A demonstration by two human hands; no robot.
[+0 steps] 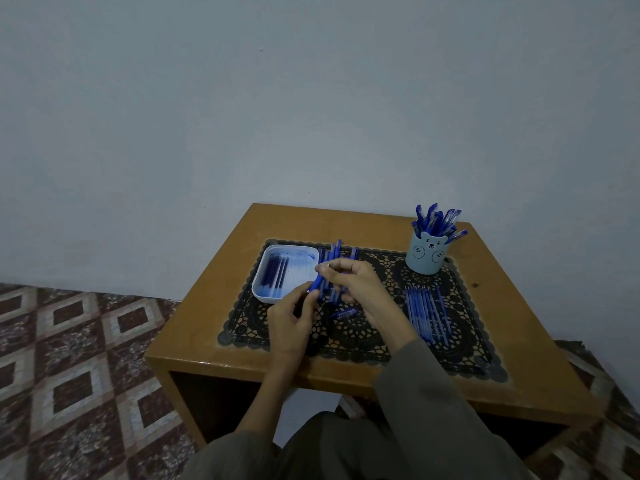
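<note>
A blue pen barrel [317,283] is held above the mat between both hands. My left hand [292,315] pinches its lower end with curled fingers. My right hand [349,277] pinches something small and pale at the barrel's upper tip. Under the hands lies a row of several blue pens [334,252] on the black lace mat [349,336]. A loose blue cap [344,313] lies just below them. A white tray [266,295] at the left holds several dark refills. Several pale blue refills [425,315] lie at the right.
A light blue bear-faced cup [425,259] full of capped blue pens stands at the back right of the small wooden table [207,355]. A plain wall rises behind it. Patterned floor tiles [69,358] spread to the left.
</note>
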